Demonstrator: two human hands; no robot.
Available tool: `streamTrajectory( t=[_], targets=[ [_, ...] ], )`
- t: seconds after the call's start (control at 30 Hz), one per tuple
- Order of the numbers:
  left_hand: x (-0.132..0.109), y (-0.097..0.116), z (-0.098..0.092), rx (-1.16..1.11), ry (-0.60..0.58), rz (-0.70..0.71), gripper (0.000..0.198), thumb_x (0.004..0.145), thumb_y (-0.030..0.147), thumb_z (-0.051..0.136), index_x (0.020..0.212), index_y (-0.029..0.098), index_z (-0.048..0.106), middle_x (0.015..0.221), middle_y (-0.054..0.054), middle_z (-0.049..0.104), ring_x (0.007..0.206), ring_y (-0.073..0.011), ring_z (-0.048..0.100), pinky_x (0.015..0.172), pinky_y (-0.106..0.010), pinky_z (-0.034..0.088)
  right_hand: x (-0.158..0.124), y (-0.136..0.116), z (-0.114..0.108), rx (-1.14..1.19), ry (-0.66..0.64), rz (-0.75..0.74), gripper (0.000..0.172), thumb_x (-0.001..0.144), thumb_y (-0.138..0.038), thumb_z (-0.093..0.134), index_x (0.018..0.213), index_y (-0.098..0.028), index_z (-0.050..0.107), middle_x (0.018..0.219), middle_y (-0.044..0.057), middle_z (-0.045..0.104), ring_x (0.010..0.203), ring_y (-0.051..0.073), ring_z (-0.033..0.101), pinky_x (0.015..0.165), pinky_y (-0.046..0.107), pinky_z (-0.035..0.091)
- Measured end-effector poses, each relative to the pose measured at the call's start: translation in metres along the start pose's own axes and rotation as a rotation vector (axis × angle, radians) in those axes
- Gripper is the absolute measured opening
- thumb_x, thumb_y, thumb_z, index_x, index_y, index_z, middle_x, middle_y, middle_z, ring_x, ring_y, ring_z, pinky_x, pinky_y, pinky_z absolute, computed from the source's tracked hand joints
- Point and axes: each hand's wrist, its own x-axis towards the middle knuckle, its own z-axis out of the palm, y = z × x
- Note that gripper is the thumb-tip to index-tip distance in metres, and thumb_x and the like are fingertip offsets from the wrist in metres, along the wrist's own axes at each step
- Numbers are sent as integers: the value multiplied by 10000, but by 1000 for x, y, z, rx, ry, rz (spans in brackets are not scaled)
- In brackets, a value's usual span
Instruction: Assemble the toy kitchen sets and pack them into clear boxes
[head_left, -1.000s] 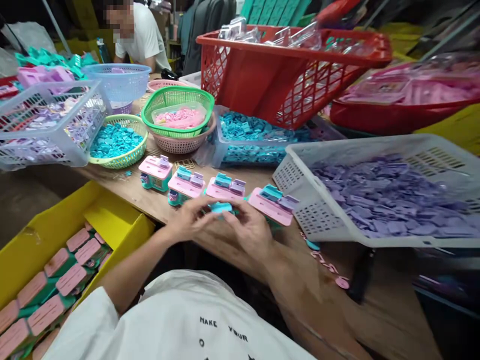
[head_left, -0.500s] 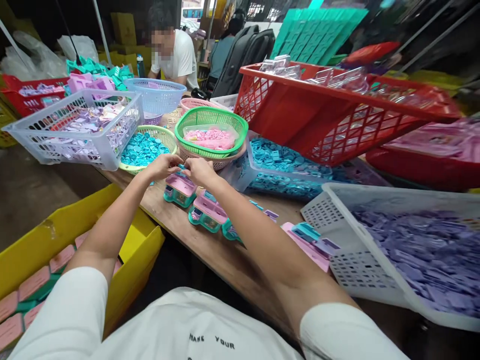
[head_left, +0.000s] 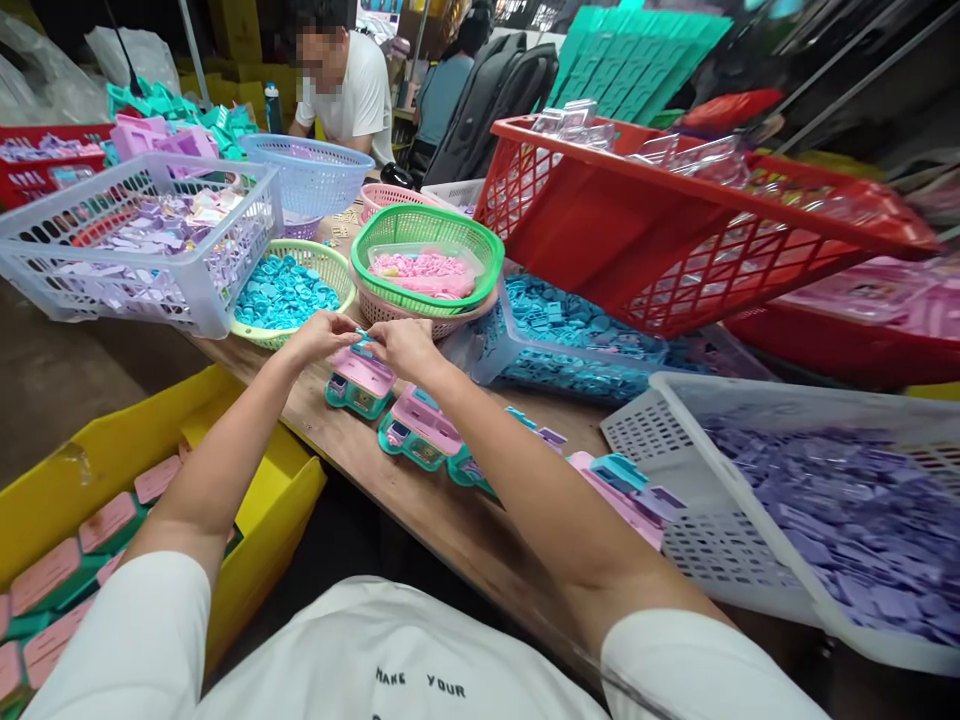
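Presently, item one: a small teal plastic clip piece (head_left: 365,340), pinched between the fingertips of both hands over the far end of a pink-topped, teal-bodied plastic toy house (head_left: 360,380), the leftmost of a row on the wooden tabletop (head_left: 457,525). Left hand (head_left: 319,335): fingers curled nearly closed, tips on the piece from the left. Right hand (head_left: 405,345): likewise curled, tips on it from the right. The two-sided pinch appears to steady the small part squarely over the roof; whether it is seated yet cannot be told.

Item two: three further toy houses in the row, the second (head_left: 418,432) just beside the first, the others partly hidden behind the right forearm.

Surroundings:
- yellow-green round basket of teal parts (head_left: 289,292), just beyond the hands;
- green round basket holding pink parts (head_left: 427,262), stacked on a pink one;
- white rectangular crate of lilac parts (head_left: 810,510), at right;
- tilted red crate (head_left: 675,225) behind;
- yellow carton of finished pink-topped units (head_left: 97,500), lower left;
- another person in a white shirt (head_left: 349,90), far end.

Obstruction: the baskets crowd the table edge close behind the hands.
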Motion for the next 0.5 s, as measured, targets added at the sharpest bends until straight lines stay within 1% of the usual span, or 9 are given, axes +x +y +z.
streamTrajectory(
  t=[0.13,0.17,0.23,0.3,0.37,0.43,0.5],
  targets=[
    [7,-1,0,42,-7,-20,351,698,427,733,864,117,739,755,-39,714,667,-146,603,654,-266,467,-4,4,2,106,-22,32,302,988,-359,538,1206,-262,724,1137,73,763,1126,260,640,910,377,382],
    [8,-1,-1,59,-10,-18,346,696,428,737,852,120,733,746,-37,708,665,-146,602,651,-266,466,-4,5,3,117,-16,32,302,990,-361,539,1210,-263,722,1134,71,763,1124,261,637,914,382,383],
    [8,-1,-3,88,-33,-3,352,682,444,759,827,126,716,722,-30,693,653,-140,593,644,-259,465,-5,5,6,90,19,19,280,988,-363,550,1167,-258,738,1111,73,764,1137,269,621,974,418,363],
    [5,0,-5,111,-45,22,365,675,462,770,817,132,702,706,-21,683,644,-130,581,641,-248,468,-6,2,9,41,62,-10,255,985,-357,563,1111,-241,752,1081,84,761,1163,278,598,1055,468,312],
    [0,2,-4,132,-31,43,362,702,467,749,840,136,699,716,-17,686,654,-127,583,647,-241,478,-8,-1,12,12,81,-42,254,989,-354,560,1103,-227,748,1068,95,756,1173,274,587,1101,497,265],
    [-7,5,-2,185,-7,32,337,752,450,703,870,135,701,739,-22,698,679,-136,602,660,-242,493,-11,-2,11,-4,77,-56,262,998,-346,545,1125,-222,737,1071,101,753,1173,265,589,1108,501,253],
    [-14,10,-1,257,0,3,301,785,414,679,886,133,713,776,-35,720,713,-154,635,682,-251,513,-10,0,7,-12,40,-58,261,992,-352,554,1132,-224,733,1072,98,756,1165,266,600,1080,489,281]
  ],
)
